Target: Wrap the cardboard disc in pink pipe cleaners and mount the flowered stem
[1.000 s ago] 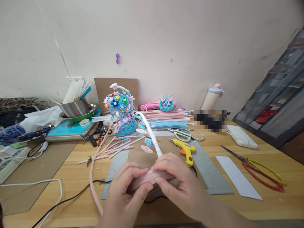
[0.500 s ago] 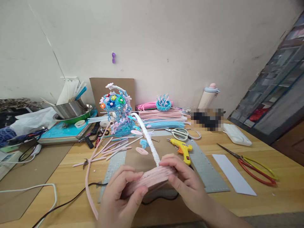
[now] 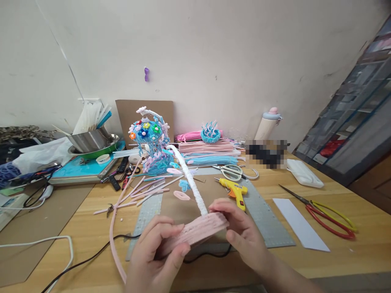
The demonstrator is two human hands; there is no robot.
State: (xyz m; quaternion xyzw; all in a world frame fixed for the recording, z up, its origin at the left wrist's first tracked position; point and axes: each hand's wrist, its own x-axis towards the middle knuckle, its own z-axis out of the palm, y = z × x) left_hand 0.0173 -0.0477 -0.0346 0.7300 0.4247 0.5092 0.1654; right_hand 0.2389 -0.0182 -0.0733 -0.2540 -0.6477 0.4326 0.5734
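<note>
Pink fuzzy base (image 3: 197, 232) sat tilted above the worktop (image 3: 363, 248), a white wrapped stem (image 3: 191, 179) rising from it. The left hand (image 3: 160, 248) gripped its near-left end between thumb and fingers; the right hand (image 3: 241, 232) was partly open, fingertips at its right end.

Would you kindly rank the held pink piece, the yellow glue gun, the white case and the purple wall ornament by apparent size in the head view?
1. Pink piece
2. Yellow glue gun and white case: too alike to rank
3. Purple wall ornament
</note>
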